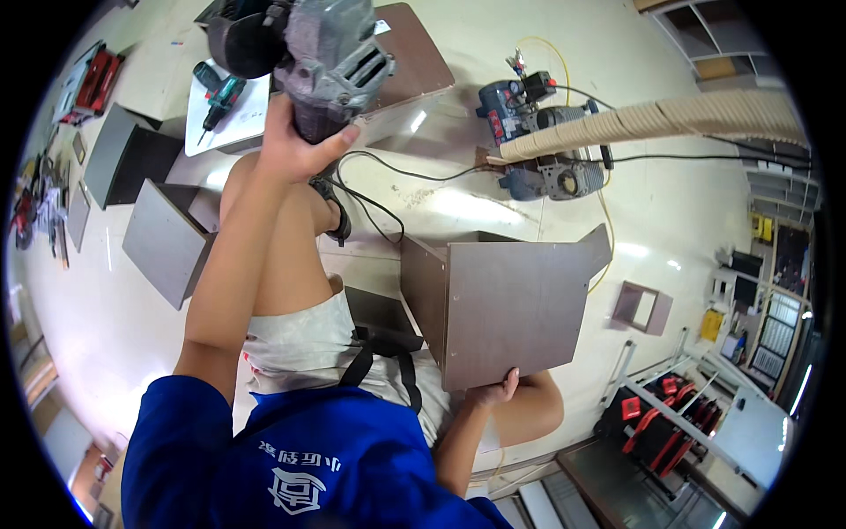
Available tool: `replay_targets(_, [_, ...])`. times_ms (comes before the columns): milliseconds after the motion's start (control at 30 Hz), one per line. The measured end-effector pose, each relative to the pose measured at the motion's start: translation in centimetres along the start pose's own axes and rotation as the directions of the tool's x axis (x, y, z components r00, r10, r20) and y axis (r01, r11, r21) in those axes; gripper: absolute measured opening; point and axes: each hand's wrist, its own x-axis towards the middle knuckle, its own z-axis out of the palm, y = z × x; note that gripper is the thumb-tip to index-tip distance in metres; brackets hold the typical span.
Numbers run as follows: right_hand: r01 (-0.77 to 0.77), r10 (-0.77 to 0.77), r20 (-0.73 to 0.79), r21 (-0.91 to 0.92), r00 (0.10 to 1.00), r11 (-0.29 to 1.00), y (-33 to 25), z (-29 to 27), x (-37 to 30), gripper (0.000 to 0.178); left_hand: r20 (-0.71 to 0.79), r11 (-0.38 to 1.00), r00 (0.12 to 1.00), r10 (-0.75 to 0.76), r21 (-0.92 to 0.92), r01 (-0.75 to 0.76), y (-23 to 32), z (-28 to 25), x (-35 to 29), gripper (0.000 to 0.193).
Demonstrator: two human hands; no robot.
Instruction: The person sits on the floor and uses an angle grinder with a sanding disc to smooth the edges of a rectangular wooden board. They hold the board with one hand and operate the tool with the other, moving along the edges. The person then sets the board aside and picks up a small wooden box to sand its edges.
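Note:
My left hand (295, 145) is raised and wrapped round a bulky grey and black power tool (330, 66). The tool has a worn metal body with vents and a rounded black part on its left; its exact kind is unclear, and the top frame edge cuts it off. My right hand (495, 390) grips the near lower edge of a brown-grey board cabinet (515, 309), thumb up against the panel and other fingers mostly hidden. That cabinet is tilted over my right thigh, with a flat panel toward me and a slanted end at its right.
A green cordless drill (220, 99) lies on a white-topped board (198, 123). Grey board boxes (167, 231) stand at the left. An air compressor (551, 159) stands ahead, behind a rope-wrapped post (652, 125). A black cable (423, 176) crosses the floor, and a small box (641, 308) lies right.

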Motion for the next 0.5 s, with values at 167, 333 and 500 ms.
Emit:
replay_targets(167, [-0.067, 0.073, -0.105, 0.056, 0.992, 0.996, -0.4, 1.1, -1.9, 0.061, 0.097, 1.0, 0.995, -0.017, 0.017, 0.015, 0.4, 1.4, 0.2, 0.062])
replay_targets(333, [-0.065, 0.063, -0.166, -0.005, 0.984, 0.998, -1.0, 2.7, -2.9, 0.059, 0.15, 0.995, 0.987, -0.049, -0.081, 0.062, 1.4, 4.1, 1.1, 0.075])
replay_targets(500, [-0.187, 0.024, -0.521, -0.262, 0.853, 0.947, -3.9, 0.4, -2.4, 0.057, 0.069, 0.989, 0.997, -0.041, -0.137, 0.05, 3.5, 4.3, 3.1, 0.072])
